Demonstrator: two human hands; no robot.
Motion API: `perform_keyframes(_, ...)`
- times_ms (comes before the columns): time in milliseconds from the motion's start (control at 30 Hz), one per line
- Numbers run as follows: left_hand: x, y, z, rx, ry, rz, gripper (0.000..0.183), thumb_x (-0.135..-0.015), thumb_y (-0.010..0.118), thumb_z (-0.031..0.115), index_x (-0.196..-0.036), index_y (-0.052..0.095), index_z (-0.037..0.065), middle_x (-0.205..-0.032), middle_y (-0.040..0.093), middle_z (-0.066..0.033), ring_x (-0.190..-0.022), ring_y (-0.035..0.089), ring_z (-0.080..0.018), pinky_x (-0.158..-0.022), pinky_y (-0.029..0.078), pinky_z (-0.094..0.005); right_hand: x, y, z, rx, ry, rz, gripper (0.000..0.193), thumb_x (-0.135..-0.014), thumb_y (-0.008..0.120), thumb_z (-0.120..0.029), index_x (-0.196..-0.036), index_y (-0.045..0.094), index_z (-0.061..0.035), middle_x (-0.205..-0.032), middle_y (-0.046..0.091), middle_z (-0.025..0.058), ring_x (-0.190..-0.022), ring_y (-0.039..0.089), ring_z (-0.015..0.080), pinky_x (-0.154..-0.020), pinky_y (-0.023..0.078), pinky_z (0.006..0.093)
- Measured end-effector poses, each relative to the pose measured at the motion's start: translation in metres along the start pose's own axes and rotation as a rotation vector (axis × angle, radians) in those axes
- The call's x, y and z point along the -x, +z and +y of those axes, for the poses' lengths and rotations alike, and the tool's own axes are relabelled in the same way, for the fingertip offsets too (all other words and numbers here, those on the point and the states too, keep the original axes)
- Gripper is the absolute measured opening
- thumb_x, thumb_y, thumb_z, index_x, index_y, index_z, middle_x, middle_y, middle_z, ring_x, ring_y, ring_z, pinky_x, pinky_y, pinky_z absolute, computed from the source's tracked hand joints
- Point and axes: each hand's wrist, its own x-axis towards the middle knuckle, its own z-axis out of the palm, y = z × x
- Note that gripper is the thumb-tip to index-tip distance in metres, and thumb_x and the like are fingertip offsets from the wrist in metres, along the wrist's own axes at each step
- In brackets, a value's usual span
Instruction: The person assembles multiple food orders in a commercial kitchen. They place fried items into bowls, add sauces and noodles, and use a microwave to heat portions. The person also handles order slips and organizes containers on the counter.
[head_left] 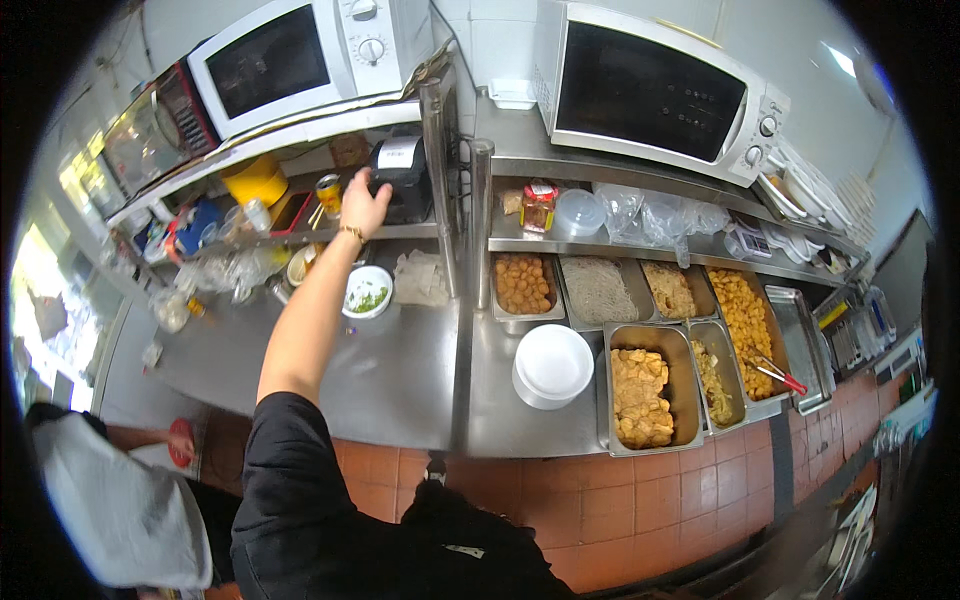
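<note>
My left arm, in a black short sleeve with a bracelet at the wrist, stretches up over the steel counter. My left hand (pixel 364 208) is at the lower shelf, just left of a black box-shaped device (pixel 404 180) with a white label on top, perhaps a printer. Its fingers look apart with nothing seen in them; whether they touch the device I cannot tell. A yellow can (pixel 328 195) stands left of the hand. Below the wrist, on the counter, sits a white bowl (pixel 368 293) with chopped greens, beside a stack of clear bags (pixel 421 278). My right hand is out of view.
Steel pans of food, one with brown chunks (pixel 641 395), fill the right counter beside stacked white bowls (pixel 553 366). Red-handled tongs (pixel 782 376) rest in another pan. Microwaves (pixel 650 95) stand above. A person in a grey top (pixel 120 500) is at lower left.
</note>
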Motion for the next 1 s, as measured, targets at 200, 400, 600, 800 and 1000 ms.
perform_keyframes(200,-0.133,0.038,-0.065,0.131,-0.232,-0.315,0.060,-0.080,0.077,0.040,-0.114,0.064,-0.006,-0.110,0.069,-0.0260,-0.103,0.066,-0.0392,-0.091,0.051,-0.0408,0.084,0.136,-0.026,-0.254,0.160,-0.178,0.020,-0.090,0.063,-0.008,-0.106,0.065,0.0045,-0.103,0.067,0.0138,-0.086,0.066,0.0223,-0.078,0.054,0.0336)
perform_keyframes(400,-0.010,-0.022,-0.004,1.229,-0.234,-0.243,0.062,-0.088,0.053,-0.008,-0.147,0.042,0.005,-0.122,0.061,-0.0065,-0.108,0.058,-0.0149,-0.094,0.047,-0.0283,0.110,0.233,-0.191,0.005,-0.602,0.163,0.024,-0.096,0.065,-0.010,-0.075,0.062,-0.0002,-0.075,0.066,0.0040,-0.071,0.059,0.0096,-0.067,0.048,0.0244)
perform_keyframes(600,0.160,-0.137,0.049,1.720,-0.517,-0.334,0.079,-0.081,0.041,-0.014,-0.156,0.024,0.005,-0.156,0.035,-0.0182,-0.140,0.042,-0.0300,-0.114,0.035,-0.0401,0.186,0.333,-0.349,-0.020,-1.032,-0.549,0.051,-0.101,0.057,-0.018,-0.144,0.041,0.0036,-0.135,0.054,0.0144,-0.115,0.057,0.0220,-0.104,0.043,0.0367)
perform_keyframes(800,0.181,-0.216,0.052,1.538,-0.264,-0.474,0.073,-0.081,0.041,-0.013,-0.153,0.028,-0.004,-0.153,0.040,-0.0190,-0.140,0.042,-0.0292,-0.114,0.034,-0.0395,0.266,0.383,-0.370,0.027,-1.099,-0.654,0.064,-0.089,0.055,0.010,-0.150,0.033,0.0035,-0.107,0.063,0.0075,-0.099,0.060,0.0131,-0.089,0.046,0.0253)
perform_keyframes(1000,0.154,-0.261,0.051,1.794,-0.395,-0.420,0.058,-0.093,0.037,0.004,-0.150,0.035,-0.004,-0.146,0.048,-0.0178,-0.131,0.050,-0.0247,-0.109,0.039,-0.0357,0.297,0.383,-0.346,-0.014,-1.058,-0.816,0.062,-0.090,0.056,0.010,-0.148,0.035,0.0044,-0.099,0.066,0.0075,-0.085,0.059,0.0082,-0.078,0.045,0.0212)
